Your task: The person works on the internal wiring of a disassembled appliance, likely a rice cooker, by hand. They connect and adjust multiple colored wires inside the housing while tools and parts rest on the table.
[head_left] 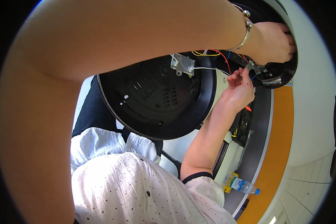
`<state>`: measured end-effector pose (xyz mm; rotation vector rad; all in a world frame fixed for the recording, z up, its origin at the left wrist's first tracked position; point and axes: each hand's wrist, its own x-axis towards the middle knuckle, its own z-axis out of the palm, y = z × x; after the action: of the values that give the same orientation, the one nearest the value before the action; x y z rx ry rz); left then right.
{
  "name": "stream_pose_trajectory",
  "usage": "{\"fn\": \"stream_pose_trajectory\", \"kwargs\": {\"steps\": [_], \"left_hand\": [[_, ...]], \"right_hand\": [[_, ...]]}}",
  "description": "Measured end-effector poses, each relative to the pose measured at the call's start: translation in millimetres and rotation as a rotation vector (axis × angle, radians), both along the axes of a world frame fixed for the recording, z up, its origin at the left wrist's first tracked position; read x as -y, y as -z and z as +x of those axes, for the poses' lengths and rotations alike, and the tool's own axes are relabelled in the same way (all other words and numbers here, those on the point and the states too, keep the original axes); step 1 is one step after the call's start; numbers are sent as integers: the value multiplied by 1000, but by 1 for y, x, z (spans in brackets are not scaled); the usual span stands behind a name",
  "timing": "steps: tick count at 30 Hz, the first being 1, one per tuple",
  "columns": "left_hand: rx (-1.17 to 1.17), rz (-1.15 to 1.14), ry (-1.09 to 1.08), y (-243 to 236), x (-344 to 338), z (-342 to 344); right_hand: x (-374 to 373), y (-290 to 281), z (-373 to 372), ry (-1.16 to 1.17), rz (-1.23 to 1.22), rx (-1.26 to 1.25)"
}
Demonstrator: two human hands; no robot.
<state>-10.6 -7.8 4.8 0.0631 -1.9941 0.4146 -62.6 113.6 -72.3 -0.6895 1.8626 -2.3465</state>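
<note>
My left arm, with a silver bangle (245,36), crosses the top of the view. My left hand (276,43) is closed inside a round black housing (283,76) near its rim, its fingers curled under so that what they hold is hidden. Just below it, my right hand (242,87) pinches a small clear plastic piece (249,65) among the wires. A wide black round shell (149,100) with vent slots lies open to the left. On its upper edge sits a translucent plastic box (183,65), from which a white wire (209,68) runs toward my right hand.
Red and yellow wires (212,51) pass between the two black parts. Below my right forearm are a black item with yellow parts (240,127) and a clear bottle with a blue cap (244,185) next to a yellow object. An orange panel (278,149) borders the right.
</note>
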Motion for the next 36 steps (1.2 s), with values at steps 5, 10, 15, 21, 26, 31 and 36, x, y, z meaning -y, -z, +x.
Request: {"fn": "stream_pose_trajectory", "kwargs": {"steps": [5, 10, 15, 21, 26, 31, 36], "left_hand": [[-10, -11, -1, -2, -2, -2], [-13, -21, -4, -3, -1, -5], [-18, -30, -13, -3, 1, -7], [-23, -25, -16, -3, 3, -8], [-23, -24, -19, -4, 4, -10], [-29, -20, -21, -5, 4, -10], [-29, -15, -20, -2, 4, -10]], "right_hand": [[-1, 0, -1, -7, -21, 13], [-2, 1, -3, -24, -52, -1], [-5, -1, -4, -39, -6, 2], [-4, 1, -5, -40, -30, 14], [-3, 3, -2, -28, -49, -7], [-4, 2, -4, 2, -14, -60], [-3, 2, -4, 19, -3, -62]]}}
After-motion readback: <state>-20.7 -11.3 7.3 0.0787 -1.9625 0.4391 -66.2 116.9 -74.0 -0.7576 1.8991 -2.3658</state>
